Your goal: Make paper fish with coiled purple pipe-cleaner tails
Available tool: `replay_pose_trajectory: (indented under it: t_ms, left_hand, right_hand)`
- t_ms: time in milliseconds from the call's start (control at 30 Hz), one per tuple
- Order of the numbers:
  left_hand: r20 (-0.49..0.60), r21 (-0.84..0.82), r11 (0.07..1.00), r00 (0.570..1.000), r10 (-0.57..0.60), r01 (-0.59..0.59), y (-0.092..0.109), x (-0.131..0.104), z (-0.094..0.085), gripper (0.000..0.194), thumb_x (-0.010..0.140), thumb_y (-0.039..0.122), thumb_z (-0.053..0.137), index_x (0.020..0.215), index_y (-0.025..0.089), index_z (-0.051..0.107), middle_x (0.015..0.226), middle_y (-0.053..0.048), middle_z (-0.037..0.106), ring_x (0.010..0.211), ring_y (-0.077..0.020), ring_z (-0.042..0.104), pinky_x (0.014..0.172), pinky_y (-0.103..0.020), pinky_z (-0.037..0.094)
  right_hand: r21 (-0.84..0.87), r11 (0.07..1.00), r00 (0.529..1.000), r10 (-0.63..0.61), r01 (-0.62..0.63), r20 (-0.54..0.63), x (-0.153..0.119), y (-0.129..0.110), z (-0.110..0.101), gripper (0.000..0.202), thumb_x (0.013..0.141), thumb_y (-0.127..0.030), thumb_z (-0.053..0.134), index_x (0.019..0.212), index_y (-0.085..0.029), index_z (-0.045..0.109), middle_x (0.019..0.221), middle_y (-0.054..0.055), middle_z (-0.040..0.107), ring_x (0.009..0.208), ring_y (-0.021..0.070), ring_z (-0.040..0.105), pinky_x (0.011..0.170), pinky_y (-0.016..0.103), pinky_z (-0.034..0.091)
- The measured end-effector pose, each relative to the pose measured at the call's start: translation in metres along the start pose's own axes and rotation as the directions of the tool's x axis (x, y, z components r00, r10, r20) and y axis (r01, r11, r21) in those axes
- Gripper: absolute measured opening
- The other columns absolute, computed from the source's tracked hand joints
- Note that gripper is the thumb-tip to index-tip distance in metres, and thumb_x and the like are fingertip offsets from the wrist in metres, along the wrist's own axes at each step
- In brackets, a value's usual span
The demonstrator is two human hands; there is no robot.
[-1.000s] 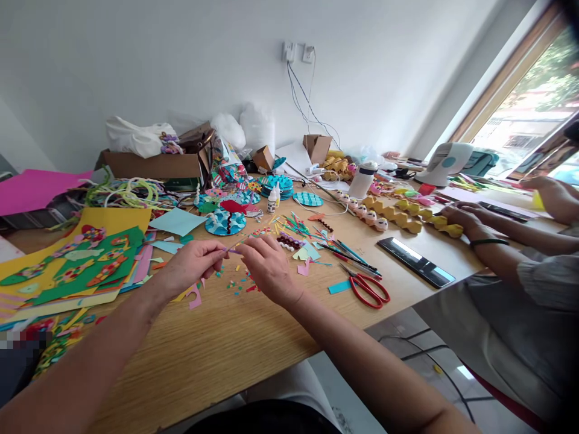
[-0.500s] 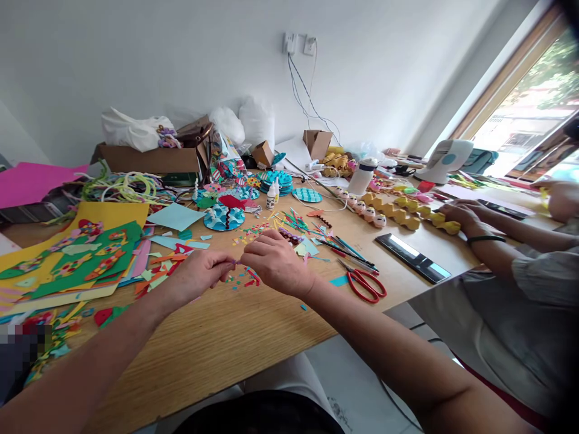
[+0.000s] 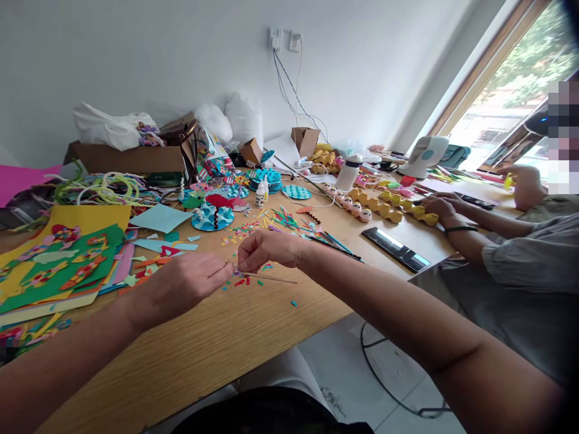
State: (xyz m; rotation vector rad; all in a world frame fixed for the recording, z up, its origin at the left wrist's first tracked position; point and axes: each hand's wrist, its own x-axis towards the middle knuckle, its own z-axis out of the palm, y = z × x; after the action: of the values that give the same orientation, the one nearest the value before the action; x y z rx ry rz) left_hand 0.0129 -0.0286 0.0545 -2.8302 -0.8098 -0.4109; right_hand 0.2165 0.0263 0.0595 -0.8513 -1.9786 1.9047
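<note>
My left hand [image 3: 190, 280] is closed, its thumb and fingers pinched at one end of a thin pale stick [image 3: 271, 278]. The stick points right, just above the tabletop. A bit of purple strand [image 3: 236, 271] shows at the fingertips, at the stick's end. My right hand [image 3: 265, 248] meets the left there, pinching at the purple bit; its fingertips partly hide what they grip. Beneath and behind both hands lie scattered paper snippets [image 3: 244, 281] in red, green and blue. Exactly how strand and stick are joined I cannot tell.
Beyond my hands stand glue bottles [image 3: 260, 195] and a blue patterned disc [image 3: 212, 218] with a red paper fish. Coloured paper sheets [image 3: 90, 214] lie left. A black phone-like slab [image 3: 395, 249] and yellow egg-carton strips [image 3: 380, 208] lie right, near another person's hands [image 3: 438, 208].
My right hand has turned and its fingers now point down at the left fingertips. The thin stick has come into sight below it. The view has shifted right, and my right forearm now covers the red scissors.
</note>
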Motion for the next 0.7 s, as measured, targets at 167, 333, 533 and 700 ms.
replay_pose_trajectory:
  t_ms: [167,333,533,700]
  left_hand:
    - [-0.100,-0.139,0.986,0.990,-0.104,0.089,0.002,0.004,-0.011,0.032,0.087,0.023,0.031,0.089,0.021,0.064,0.083,-0.007,0.066,0.077,-0.0195,0.060,0.069,-0.029,0.044]
    - [0.012,-0.554,0.718,0.866,-0.500,0.422,0.003,0.013,-0.002,0.025,0.083,0.033,0.041,0.080,0.020,0.062,0.060,0.001,0.056,0.051,-0.0112,0.049,0.051,-0.022,0.038]
    - [0.286,-0.877,0.078,0.645,-0.708,0.475,0.006,0.020,0.006,0.025,0.068,0.041,0.056,0.070,0.016,0.055,0.056,0.004,0.049,0.043,-0.0058,0.039,0.041,-0.018,0.028]
    - [0.352,-0.894,-0.062,0.611,-0.709,0.444,0.006,0.019,0.012,0.027,0.066,0.042,0.060,0.070,0.015,0.056,0.056,0.005,0.049,0.043,-0.0042,0.039,0.042,-0.016,0.026]
  right_hand:
    - [0.375,0.920,0.984,-0.155,0.112,0.087,0.000,0.012,0.005,0.018,0.060,-0.025,0.071,0.064,-0.012,0.060,0.061,0.000,0.061,0.054,0.0085,0.055,0.056,0.021,0.041]
    - [0.570,0.758,0.947,-0.277,0.318,-0.160,0.014,0.027,0.020,0.024,0.061,-0.029,0.074,0.067,-0.015,0.055,0.062,-0.002,0.059,0.051,0.0056,0.051,0.055,0.019,0.040]
    - [0.116,0.878,0.791,-0.353,0.464,-0.499,0.022,0.030,0.029,0.023,0.070,-0.037,0.065,0.072,-0.016,0.055,0.068,-0.003,0.056,0.052,0.0053,0.049,0.051,0.019,0.039]
    - [-0.121,0.864,0.678,-0.463,0.489,-0.571,0.029,0.035,0.030,0.014,0.073,-0.031,0.060,0.071,-0.018,0.055,0.069,-0.003,0.054,0.051,0.0061,0.048,0.049,0.020,0.038]
